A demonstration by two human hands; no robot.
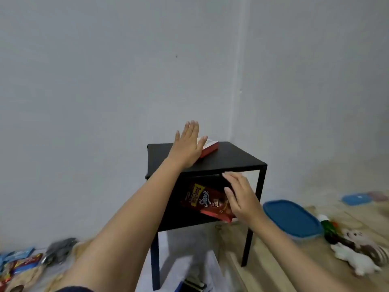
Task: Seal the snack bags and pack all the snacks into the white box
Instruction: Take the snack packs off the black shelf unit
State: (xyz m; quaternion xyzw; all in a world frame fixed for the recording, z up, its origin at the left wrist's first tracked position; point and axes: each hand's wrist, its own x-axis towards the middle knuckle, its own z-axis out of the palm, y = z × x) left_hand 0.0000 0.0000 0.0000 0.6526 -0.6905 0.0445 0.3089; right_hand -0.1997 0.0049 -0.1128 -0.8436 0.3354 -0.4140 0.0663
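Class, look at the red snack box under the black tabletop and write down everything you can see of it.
The red snack box is a flat carton, cardboard by its look, dark red with a yellow label, white script lettering and a lighter red edge. It is tilted under the top of the black table, right end lower. The right hand, fingers straight, lies against its right end and covers part. What holds it up cannot be seen.
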